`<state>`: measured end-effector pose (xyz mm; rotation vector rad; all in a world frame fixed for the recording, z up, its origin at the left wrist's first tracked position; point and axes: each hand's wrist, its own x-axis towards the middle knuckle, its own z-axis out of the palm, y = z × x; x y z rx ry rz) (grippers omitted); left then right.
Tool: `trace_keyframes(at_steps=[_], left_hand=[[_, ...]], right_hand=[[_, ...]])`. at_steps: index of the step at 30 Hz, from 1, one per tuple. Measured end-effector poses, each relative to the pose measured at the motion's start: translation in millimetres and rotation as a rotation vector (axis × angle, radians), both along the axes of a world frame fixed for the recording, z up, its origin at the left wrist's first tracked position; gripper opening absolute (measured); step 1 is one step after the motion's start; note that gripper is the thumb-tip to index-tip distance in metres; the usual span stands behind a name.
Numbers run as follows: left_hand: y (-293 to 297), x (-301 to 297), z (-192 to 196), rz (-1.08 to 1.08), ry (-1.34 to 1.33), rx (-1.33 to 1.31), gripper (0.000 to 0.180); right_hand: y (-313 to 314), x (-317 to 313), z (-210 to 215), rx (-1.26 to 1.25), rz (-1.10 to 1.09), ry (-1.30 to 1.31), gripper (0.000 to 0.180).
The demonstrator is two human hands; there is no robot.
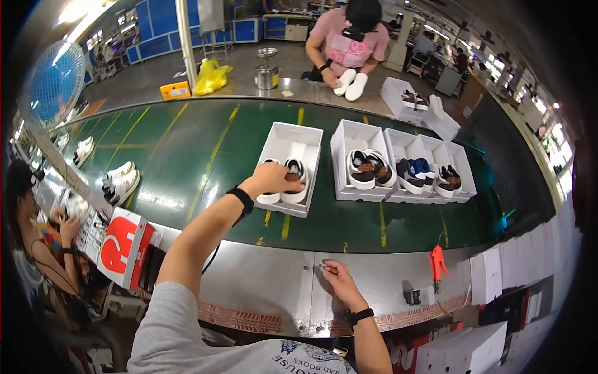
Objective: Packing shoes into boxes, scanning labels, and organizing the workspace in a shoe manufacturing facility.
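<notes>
The belt (187, 156) in front of me is dark green with yellow lines. On it, my white box (291, 146) holds white-soled shoes (283, 181) with dark tops and an orange-brown lining. Right of that box, another white box (355, 140) holds a black-and-white pair (370, 169); further right sits a pair with blue insides (416, 171). The bench (261, 280) nearer me is grey steel with a red-patterned edge. My wrist bands are black.
</notes>
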<state>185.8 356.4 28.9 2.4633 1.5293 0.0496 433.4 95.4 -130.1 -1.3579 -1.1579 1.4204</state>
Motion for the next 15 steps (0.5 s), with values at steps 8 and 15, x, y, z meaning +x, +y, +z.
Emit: trace_keyframes(at_steps=[8,15], left_hand=[[36,23,-19,0.080,0.001,0.252,0.070],[28,28,-11,0.060,-0.078,0.216,0.065]], right_hand=[[7,1,-1,-0.052,-0.009,0.095,0.034],[2,-3,-17,0.021,-0.048,0.031,0.034]])
